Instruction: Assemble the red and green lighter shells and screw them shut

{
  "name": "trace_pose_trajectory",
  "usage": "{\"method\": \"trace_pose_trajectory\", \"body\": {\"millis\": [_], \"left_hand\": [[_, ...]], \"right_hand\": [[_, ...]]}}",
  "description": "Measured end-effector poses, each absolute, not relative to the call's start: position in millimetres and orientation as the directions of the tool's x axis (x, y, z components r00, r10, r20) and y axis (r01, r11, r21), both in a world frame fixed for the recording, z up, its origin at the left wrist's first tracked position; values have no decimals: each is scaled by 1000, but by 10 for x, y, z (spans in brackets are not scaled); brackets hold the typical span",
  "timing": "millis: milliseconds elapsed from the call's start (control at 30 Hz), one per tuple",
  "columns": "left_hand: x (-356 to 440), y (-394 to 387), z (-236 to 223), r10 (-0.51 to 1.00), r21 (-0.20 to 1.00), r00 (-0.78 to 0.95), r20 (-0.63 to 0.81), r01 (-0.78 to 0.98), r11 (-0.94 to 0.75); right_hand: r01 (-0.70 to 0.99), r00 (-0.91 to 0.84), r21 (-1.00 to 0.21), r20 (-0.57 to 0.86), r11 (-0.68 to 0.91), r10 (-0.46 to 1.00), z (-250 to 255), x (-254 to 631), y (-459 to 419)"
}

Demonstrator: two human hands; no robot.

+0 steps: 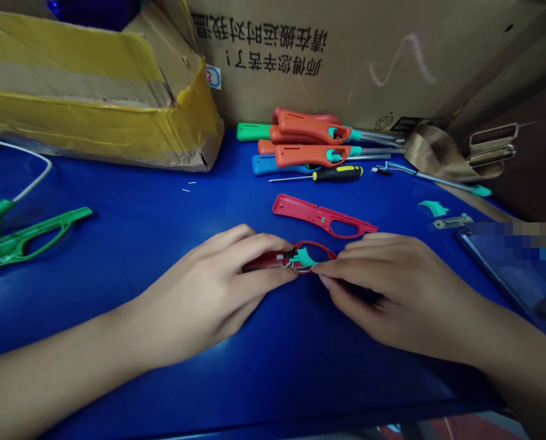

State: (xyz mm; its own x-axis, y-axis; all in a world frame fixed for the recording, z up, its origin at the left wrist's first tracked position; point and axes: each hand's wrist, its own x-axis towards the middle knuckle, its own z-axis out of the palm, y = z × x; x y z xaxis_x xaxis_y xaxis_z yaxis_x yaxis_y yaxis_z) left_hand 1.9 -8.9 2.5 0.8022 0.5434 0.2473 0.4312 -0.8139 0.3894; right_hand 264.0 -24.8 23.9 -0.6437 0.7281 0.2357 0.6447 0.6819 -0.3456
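Note:
Both hands meet at the middle of the blue table (153, 201) over a red lighter body (273, 261) with a teal trigger (304, 256) in its loop. My left hand (213, 287) pinches the red body from the left, fingers closed on it. My right hand (387, 287) grips the loop end from the right, fingertips pressed at the trigger. Just behind them lies a separate red half-shell (321, 215), flat on the table.
A pile of orange, green and blue stick lighters (313, 143) and a black-yellow screwdriver (332, 174) lie at the back. A green shell (29, 238) rests at left, a taped cardboard box (93, 91) behind it. Small teal and metal parts (440, 211) sit at right.

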Motion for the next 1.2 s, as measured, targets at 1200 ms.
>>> {"method": "trace_pose_trajectory", "body": {"millis": [1200], "left_hand": [[19, -82, 32, 509, 314, 817, 269, 426, -849]], "right_hand": [[663, -632, -368, 190, 652, 751, 246, 2649, -263]]}}
